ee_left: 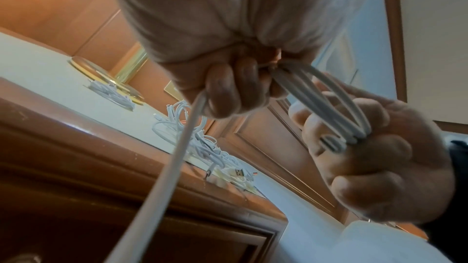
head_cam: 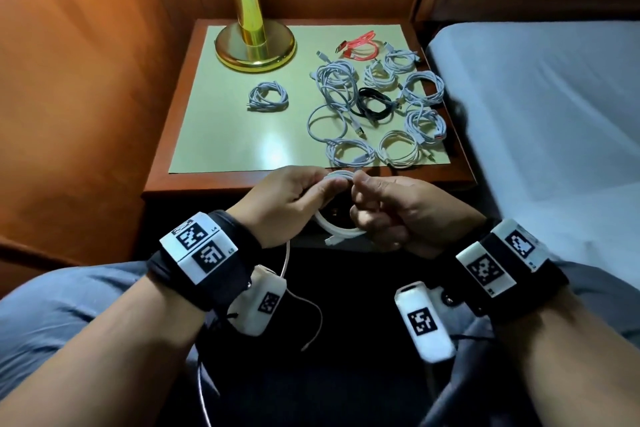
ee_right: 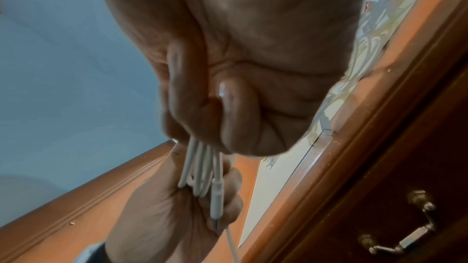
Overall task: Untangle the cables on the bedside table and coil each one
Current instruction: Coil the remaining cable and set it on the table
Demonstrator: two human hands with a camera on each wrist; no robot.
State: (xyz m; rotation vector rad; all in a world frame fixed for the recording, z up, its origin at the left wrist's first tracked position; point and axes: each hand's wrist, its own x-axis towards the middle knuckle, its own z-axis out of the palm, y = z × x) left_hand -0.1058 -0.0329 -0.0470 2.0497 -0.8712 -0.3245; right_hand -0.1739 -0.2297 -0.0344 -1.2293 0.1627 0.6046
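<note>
A white cable (head_cam: 333, 226) is wound into a small bundle of loops, held in the air just in front of the bedside table (head_cam: 221, 180). My left hand (head_cam: 301, 196) pinches one end of the loops and my right hand (head_cam: 375, 206) grips the other. The left wrist view shows the loops (ee_left: 329, 107) stretched between my curled left fingers (ee_left: 228, 91) and my right hand (ee_left: 380, 167), with a loose tail (ee_left: 172, 167) dropping down. In the right wrist view the loops (ee_right: 200, 167) and a connector (ee_right: 216, 197) run into my left hand (ee_right: 164, 207).
Several coiled white cables (head_cam: 424, 87), a black one (head_cam: 375, 104) and a red one (head_cam: 360, 47) lie on the right of the green mat (head_cam: 225, 135). One white coil (head_cam: 268, 100) sits apart at the left. A brass lamp base (head_cam: 255, 48) stands behind; a bed (head_cam: 536, 114) borders the right.
</note>
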